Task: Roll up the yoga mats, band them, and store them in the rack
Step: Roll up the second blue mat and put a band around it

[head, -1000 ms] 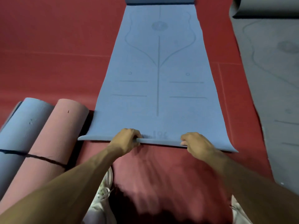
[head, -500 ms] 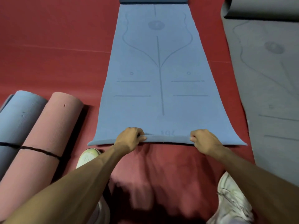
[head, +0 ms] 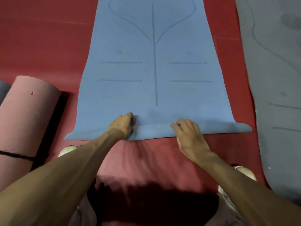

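The red floor (head: 40,46) spreads out under everything. Half a second ago the near edge of the blue mat (head: 153,88) was only a thin lifted lip between my hands; now it is turned over on itself into a first low roll, fatter beyond my right hand and flattening out past my left. My left hand (head: 123,124) grips that edge with the fingers curled round it, and my right hand (head: 189,134) lies on the roll with the fingers bent over its top. The rest of the mat lies flat on the floor ahead of both hands.

I count four mats: the blue one, a flat grey mat (head: 276,95) out beyond my right hand, a rolled pink mat (head: 24,119) out beyond my left, and a sliver of a rolled blue-grey mat (head: 4,90) just past it. One black band (head: 16,155) circles the pink roll. Two pale shoes show, one (head: 68,150) under my left forearm and one (head: 244,172) beside my right.
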Tool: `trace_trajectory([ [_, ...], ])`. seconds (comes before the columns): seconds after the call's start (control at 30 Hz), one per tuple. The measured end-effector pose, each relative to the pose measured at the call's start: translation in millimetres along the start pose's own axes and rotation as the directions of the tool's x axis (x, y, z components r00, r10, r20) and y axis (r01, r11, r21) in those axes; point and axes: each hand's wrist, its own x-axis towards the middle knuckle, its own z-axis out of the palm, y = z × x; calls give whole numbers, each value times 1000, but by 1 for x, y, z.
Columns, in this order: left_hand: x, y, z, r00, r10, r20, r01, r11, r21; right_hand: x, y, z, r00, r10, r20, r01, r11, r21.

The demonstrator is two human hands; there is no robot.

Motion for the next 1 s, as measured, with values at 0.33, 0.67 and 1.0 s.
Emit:
trace_trajectory([
  [0.33, -31, 5, 29, 851, 435, -294, -320, 874, 367, 1, -1, 23, 987, 130, 97, -134, 990, 36],
  [0.67, -50, 2, 53, 888, 401, -226, -289, 867, 406, 12, -4, 11, 946, 145, 289, -150, 989, -4],
  [1.0, -52, -21, 35, 915, 399, 63, -404, 908, 114, 10, -7, 1, 797, 142, 587, -259, 958, 120],
])
